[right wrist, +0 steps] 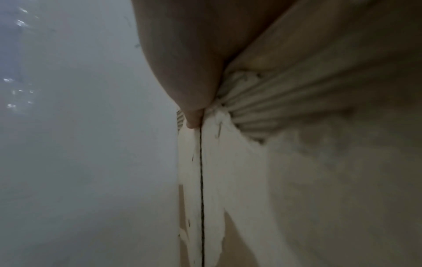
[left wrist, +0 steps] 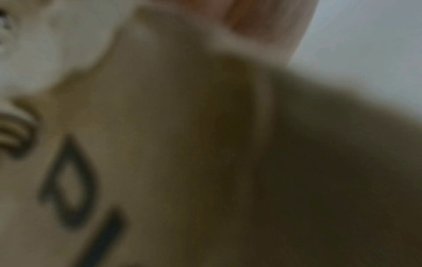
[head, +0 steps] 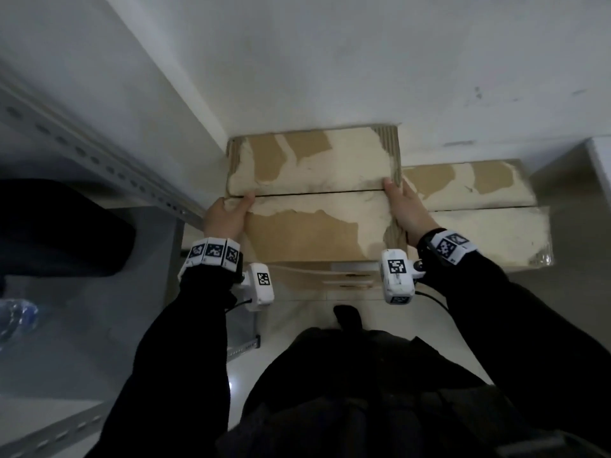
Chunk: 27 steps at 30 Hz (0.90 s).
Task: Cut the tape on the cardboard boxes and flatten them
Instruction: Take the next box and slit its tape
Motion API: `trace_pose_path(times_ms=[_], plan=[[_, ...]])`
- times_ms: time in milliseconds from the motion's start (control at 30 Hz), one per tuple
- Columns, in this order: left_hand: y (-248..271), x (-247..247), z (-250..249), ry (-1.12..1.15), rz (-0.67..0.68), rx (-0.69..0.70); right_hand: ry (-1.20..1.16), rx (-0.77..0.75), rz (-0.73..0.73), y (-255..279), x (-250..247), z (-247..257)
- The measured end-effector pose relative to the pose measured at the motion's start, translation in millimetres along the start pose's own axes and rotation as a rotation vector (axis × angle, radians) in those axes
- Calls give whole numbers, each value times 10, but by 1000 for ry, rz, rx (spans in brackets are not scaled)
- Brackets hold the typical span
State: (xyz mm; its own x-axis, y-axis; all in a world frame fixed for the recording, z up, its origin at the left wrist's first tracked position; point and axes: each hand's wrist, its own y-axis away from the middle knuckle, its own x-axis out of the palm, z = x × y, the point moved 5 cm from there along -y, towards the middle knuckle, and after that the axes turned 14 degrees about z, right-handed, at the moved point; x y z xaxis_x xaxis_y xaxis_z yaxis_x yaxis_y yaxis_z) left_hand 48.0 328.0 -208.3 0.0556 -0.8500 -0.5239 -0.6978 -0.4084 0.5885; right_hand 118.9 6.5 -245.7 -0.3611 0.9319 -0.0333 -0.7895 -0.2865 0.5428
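A cardboard box point(head: 307, 233) stands on the floor against the wall. Its top skin is torn pale where tape came off, and a dark seam point(head: 317, 193) runs between its two closed flaps. My left hand point(head: 243, 204) grips the box's left edge, thumb on top at the seam. My right hand point(head: 391, 190) grips the right edge, thumb tip on the seam's other end. The left wrist view is blurred and shows the box's printed side point(left wrist: 160, 144). In the right wrist view my thumb point(right wrist: 194, 119) presses where the seam meets the bare corrugated edge point(right wrist: 262, 108).
A second cardboard box point(head: 479, 226) with the same torn top stands lower, touching the first on its right. A grey perforated metal rack point(head: 99, 153) runs along the left, with a dark object point(head: 59, 233) and a plastic bottle point(head: 16, 319) on it. A white wall point(head: 330, 61) rises behind.
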Motion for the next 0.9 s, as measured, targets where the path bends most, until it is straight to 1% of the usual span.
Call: trace_pose_path(times_ms=[67,233,367,500,633,700,767,833,900], plan=[[122,1,-34,9,-16,70,-39,-46,-27,247,-29,75],[603,-67,-105,143,0,273,-120,-150,-151,1072,-138,126],[1080,-131,-260,66,9,468,-238,-192,-212,1606,-164,-24],[1463,-231,-459,11,-59,610,-319,-264,-218,1823,-188,-40],[1857,-201,-654,13,-165,678,-296,-350,-180,1924,-365,144],[2113,-96,-744,45,-213,718,-291,-407,-165,2072,-564,231],[2414,131,-854,77,-247,764,-263,-448,-154,2313,-855,268],[2636,416,-996,108,-226,788,-217,-479,-173,2541,-1180,257],[2900,887,-1122,101,-180,787,-224,-503,-214,2902,-1639,135]])
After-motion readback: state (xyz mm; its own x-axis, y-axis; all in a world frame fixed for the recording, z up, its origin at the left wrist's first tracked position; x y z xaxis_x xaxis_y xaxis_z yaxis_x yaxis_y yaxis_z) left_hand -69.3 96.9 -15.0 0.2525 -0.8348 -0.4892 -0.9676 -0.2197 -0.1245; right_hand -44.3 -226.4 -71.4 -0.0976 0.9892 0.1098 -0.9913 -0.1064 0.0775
